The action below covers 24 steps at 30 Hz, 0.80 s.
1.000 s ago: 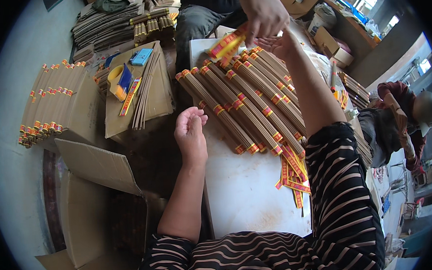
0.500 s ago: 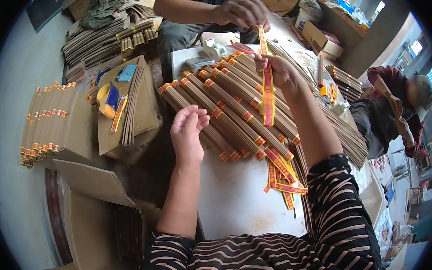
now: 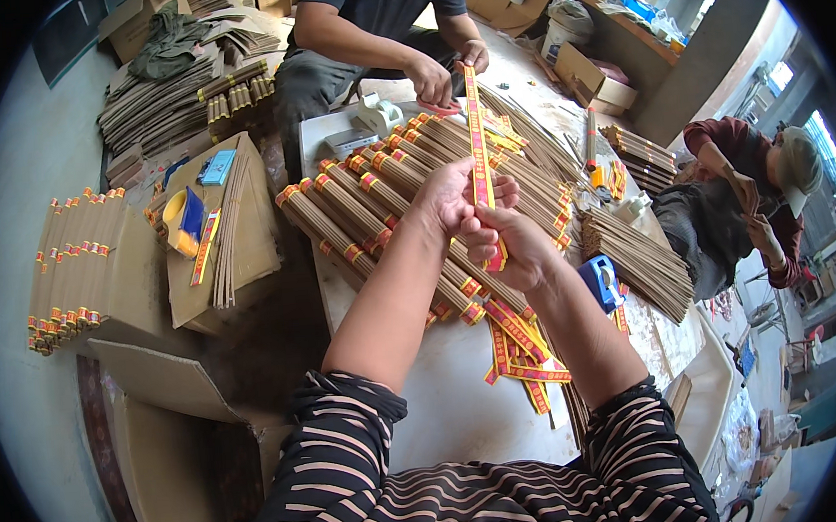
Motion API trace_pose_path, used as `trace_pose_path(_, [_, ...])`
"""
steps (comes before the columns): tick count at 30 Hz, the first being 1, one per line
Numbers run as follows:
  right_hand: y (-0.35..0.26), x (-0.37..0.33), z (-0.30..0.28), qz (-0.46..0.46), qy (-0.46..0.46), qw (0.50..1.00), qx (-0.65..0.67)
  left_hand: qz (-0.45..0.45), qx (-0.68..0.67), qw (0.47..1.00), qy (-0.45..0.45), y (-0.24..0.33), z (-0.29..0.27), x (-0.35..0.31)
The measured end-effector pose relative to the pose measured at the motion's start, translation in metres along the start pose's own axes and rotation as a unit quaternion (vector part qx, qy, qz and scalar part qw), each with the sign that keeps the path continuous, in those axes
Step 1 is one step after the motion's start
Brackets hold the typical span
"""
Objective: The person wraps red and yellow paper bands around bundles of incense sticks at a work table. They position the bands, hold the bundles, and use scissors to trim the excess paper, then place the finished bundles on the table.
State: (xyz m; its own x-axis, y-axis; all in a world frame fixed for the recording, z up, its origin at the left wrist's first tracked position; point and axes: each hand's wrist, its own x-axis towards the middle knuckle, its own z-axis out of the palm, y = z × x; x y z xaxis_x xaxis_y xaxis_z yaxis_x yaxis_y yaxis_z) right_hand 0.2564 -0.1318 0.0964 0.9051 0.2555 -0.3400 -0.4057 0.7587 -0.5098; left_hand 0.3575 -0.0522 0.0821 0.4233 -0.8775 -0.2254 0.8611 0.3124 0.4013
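Observation:
A long red-and-yellow printed paper strip (image 3: 475,114) stretches upright over bundles of thin brown sticks. Near its lower end, the fingers of my right hand (image 3: 524,247) close on it. Just above, my left hand (image 3: 450,200) is closed around the strip, its fingers partly behind it. A co-worker's hand (image 3: 472,55) grips the far end, while their other hand (image 3: 431,80) is at red-handled scissors (image 3: 441,107). Beneath my hands, several stick bundles (image 3: 347,203) with red-and-yellow bands lie side by side. More loose strips (image 3: 524,355) lie in a pile near me.
The bundles rest on a white table (image 3: 436,403). A blue tape dispenser (image 3: 602,283) sits right of my right hand, by loose sticks (image 3: 638,262). An open carton (image 3: 175,429) stands at the left, below another box (image 3: 237,282). Another person (image 3: 739,193) sits at the right.
My left hand has moved right onto the strip, and my right hand has come down nearer its lower end. The co-worker's hands have separated, one now at the scissors. The view has shifted slightly.

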Motion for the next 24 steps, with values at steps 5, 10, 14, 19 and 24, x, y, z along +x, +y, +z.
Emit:
trace_pose_path(5, [0.018, -0.019, 0.005, 0.004, 0.050, 0.998, -0.038, 0.014, -0.034, 0.999, -0.014, -0.005, -0.019, 0.017])
trace_pose_path(10, [0.032, -0.032, -0.001, -0.021, 0.036, 0.983, -0.181, 0.067, 0.004, 0.996, 0.057, -0.016, -0.006, 0.008])
trace_pose_path(14, [0.014, -0.066, 0.007, 0.164, -0.030, 0.881, -0.442, 0.107, 0.039, 0.991, 0.066, -0.017, -0.013, 0.002])
trace_pose_path(19, [-0.064, -0.020, -0.015, -0.165, 0.150, 0.810, -0.542, 0.117, 0.072, 0.985, 0.100, -0.019, -0.015, -0.003])
trace_pose_path(24, [-0.108, 0.079, -0.040, -0.230, 0.249, 0.877, -0.340, 0.114, 0.099, 0.986, 0.076, -0.022, -0.012, 0.000])
